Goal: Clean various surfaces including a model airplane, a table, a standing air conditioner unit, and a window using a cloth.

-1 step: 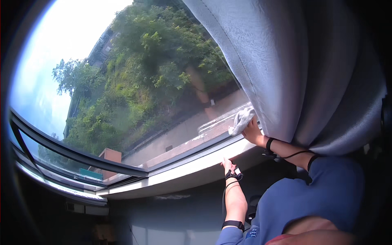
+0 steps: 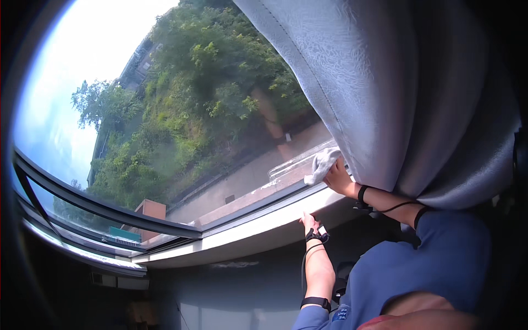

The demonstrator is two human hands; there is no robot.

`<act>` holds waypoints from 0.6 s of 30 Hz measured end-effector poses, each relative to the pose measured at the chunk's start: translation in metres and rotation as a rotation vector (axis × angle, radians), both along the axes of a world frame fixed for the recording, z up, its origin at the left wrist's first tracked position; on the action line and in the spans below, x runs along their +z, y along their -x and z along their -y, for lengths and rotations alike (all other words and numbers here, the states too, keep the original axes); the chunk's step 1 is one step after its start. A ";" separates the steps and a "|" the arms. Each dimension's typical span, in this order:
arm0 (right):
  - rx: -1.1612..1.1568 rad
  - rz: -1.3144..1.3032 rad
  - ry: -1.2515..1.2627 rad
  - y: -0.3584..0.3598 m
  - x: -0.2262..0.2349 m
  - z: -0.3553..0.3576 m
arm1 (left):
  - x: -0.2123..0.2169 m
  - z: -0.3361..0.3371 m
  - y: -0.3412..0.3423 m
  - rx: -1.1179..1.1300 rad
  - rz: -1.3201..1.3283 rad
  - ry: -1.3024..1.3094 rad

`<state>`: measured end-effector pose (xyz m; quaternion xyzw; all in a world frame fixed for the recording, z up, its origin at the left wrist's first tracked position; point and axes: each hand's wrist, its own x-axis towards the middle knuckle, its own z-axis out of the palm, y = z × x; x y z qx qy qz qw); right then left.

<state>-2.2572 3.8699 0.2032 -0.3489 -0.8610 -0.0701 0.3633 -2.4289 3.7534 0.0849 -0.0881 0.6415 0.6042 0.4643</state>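
Note:
My right hand (image 2: 339, 177) is closed round a crumpled pale grey cloth (image 2: 320, 166). It presses the cloth to the bottom of the window, where the dark frame (image 2: 258, 203) meets the glass, right beside the curtain's edge. Lower down and to the left, my left hand (image 2: 309, 223) rests at the front edge of the white windowsill (image 2: 275, 216). Its visible fingers stretch toward the sill and nothing shows in them. Black bands with a small device and a cord circle both wrists.
A large grey-white curtain (image 2: 374, 99) hangs close above my right arm. On the left is another dark-framed window panel (image 2: 99, 201). Trees (image 2: 214, 99) and a ledge show through the glass. Below the sill runs a dark wall (image 2: 236, 291).
The cloth and my right hand have shifted slightly left along the window's bottom edge. The curtain's edge has also swung a little left. My left hand stays by the sill.

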 end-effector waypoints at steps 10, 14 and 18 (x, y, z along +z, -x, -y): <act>0.146 -0.253 -0.071 0.052 0.178 -0.016 | 0.009 0.002 -0.001 -0.275 0.003 0.003; -0.082 -0.441 -0.443 0.067 0.327 -0.035 | 0.021 -0.005 -0.020 -0.288 0.041 0.052; 0.027 -0.633 -0.796 0.083 0.490 -0.029 | 0.016 -0.006 -0.024 -0.384 0.027 0.077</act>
